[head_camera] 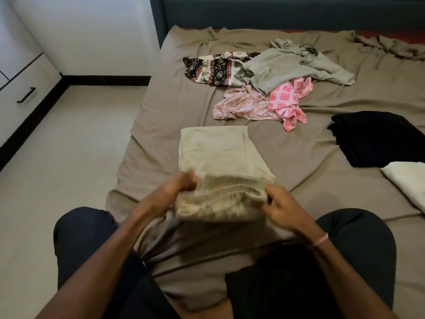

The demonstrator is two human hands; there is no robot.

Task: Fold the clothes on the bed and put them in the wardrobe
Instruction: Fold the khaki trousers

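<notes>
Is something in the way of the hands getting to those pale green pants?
No, nothing visible. The left hand and the right hand grip the pale green pants at their gathered near edge. The other clothes lie farther up the bed, apart from them.

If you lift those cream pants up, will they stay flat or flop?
Probably flop: the pants bunch and wrinkle where the left hand and right hand grip the waistband. Likely light too, since the thin cloth lies flat on the bed.
</notes>
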